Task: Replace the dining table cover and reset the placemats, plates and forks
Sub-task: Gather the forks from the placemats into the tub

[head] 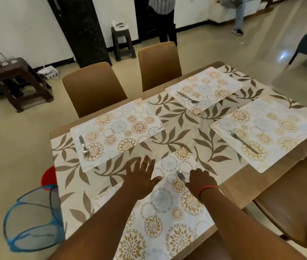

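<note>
Our left hand [141, 175] lies flat with fingers spread on the nearest placemat [167, 212], its grip holding nothing. Our right hand [201, 180] curls round the handle of a fork [180, 175]; we judge it light, rigid and slippery, best pinched mid-handle. Three further placemats [119, 128] on the bench look thin and flexible; lift them by an edge.

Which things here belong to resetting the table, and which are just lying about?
Part of the job:
leaf-patterned table cover
four floral placemats, e.g. the near one
silver fork gripped by the right hand, tines at
three other forks, e.g.
left hand flat on the near placemat

Lying about:
blue mesh food cover
dark brown stool
tan chairs
</note>
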